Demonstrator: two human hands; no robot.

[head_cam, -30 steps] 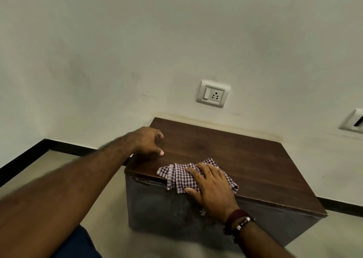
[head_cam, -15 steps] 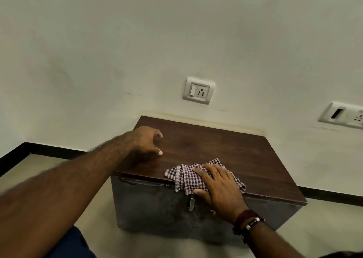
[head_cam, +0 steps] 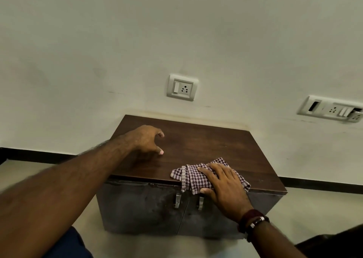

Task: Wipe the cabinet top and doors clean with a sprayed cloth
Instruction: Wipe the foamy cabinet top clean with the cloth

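Cloth (head_cam: 198,176) crumpled along cabinet's (head_cam: 206,145) front edge

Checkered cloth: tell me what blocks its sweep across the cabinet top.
Only the left hand, resting on the cabinet top to the left of the cloth. The right hand presses the cloth at the front edge; the rest of the top looks bare.

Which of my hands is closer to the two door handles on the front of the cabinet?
Right. The right hand presses the checkered cloth at the top's front edge, directly above the door handles. The left hand rests farther back on the cabinet top, toward its left side.
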